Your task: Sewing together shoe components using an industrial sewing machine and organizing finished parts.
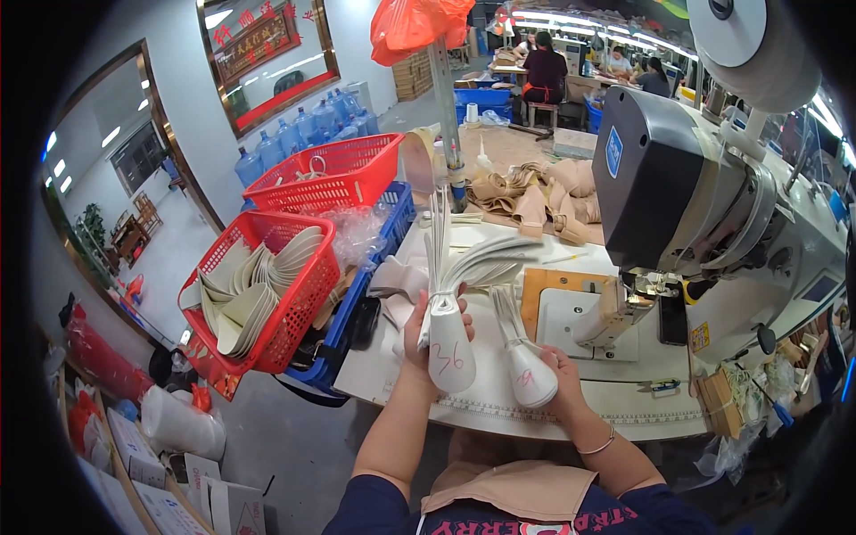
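My left hand [414, 341] is closed round a tied bundle of white cut pieces [452, 357], held upright over the table. The strips fan out above the tie, and the rounded lower end bears a handwritten red mark. My right hand [563, 382] grips a second, smaller white bundle [530, 374] by its rounded end, just to the right of the first. Its narrow strips point up and away, beside the bed of the sewing machine [646, 178]. Grey-white pieces [401, 278] lie on the tabletop to the left of my left hand.
Red baskets [308, 290] stand at the left, one with white cut pieces, above a blue crate [332, 352]. Tan pieces [535, 201] are heaped behind. A metal pole [446, 107] rises at the far edge. A ruler strip [499, 415] follows the table's front edge. Several people work far back.
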The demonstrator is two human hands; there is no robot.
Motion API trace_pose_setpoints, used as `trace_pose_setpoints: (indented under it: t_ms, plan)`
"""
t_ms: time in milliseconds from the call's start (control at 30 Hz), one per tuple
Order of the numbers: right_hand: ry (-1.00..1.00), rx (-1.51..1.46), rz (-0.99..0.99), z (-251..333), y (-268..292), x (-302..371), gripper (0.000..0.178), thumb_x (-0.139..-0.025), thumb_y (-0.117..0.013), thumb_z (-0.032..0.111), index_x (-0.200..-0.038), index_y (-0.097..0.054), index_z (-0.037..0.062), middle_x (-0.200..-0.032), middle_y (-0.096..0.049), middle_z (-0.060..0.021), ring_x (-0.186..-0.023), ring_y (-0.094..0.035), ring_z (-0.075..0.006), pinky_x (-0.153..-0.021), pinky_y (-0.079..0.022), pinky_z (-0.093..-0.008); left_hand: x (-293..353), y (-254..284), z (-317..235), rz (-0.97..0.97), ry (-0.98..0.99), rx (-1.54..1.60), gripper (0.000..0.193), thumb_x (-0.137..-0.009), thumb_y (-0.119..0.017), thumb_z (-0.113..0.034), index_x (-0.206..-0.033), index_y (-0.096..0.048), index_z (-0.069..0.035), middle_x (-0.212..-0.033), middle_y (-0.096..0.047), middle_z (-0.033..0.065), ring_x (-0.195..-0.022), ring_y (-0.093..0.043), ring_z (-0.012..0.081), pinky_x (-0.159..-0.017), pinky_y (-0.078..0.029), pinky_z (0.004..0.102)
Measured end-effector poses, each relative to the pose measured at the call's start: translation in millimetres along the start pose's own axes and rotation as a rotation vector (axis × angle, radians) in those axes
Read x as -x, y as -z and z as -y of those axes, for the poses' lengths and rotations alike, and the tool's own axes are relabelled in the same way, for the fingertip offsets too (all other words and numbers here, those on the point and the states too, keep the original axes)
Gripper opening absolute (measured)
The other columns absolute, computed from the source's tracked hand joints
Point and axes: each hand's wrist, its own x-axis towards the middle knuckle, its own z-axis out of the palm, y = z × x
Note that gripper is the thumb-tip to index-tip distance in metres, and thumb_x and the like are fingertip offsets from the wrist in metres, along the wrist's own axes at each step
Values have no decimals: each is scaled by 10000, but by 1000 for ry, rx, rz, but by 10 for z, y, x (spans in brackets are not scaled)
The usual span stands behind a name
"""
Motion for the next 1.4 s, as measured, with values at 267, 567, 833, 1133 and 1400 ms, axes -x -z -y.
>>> trace_pose_setpoints:
  t_ms: [267,567,833,1133,1400]
  plan:
    - [-210,-721,-63,118,99,-93,300,-865,-547,222,-1121,-506,71,-1026,-582,-101,-834,-595,-203,-696,-532,-319,-136,529,312,83,158,490,620,-864,-523,-424,-1288,-351,-6,-908,-521,83,-762,-510,177,-718,-436,287]
    - [-312,-729,47,69,207,-139,352,-872,-528,278,-1123,-524,31,-983,-613,-137,-767,-617,-208,-676,-537,-309,-165,701,315,56,116,590,629,-846,-547,-402,-1283,-343,2,-927,-526,86,-810,-526,184,-759,-448,286]
    - [-309,-702,75,72,224,-126,420,-828,-583,244,-1167,-497,12,-1023,-594,-127,-795,-590,-206,-699,-508,-311,-167,527,339,-125,180,176,490,-891,-468,-426,-1167,-487,-22,-968,-607,102,-781,-600,237,-727,-503,369]
    - [-318,-678,80,25,240,-101,396,-849,-547,317,-1128,-527,37,-985,-613,-116,-760,-594,-185,-662,-511,-305,-179,427,524,-284,140,-312,357,-889,-511,-241,-1158,-440,-16,-1084,-563,105,-972,-567,199,-867,-455,342]
    - [-251,-630,76,15,248,-105,417,-810,-597,335,-1102,-532,45,-967,-610,-92,-781,-586,-177,-667,-503,-304,-174,419,484,-283,131,-451,483,-782,-435,-38,-1258,-356,-7,-1193,-503,138,-1070,-518,234,-951,-395,364]
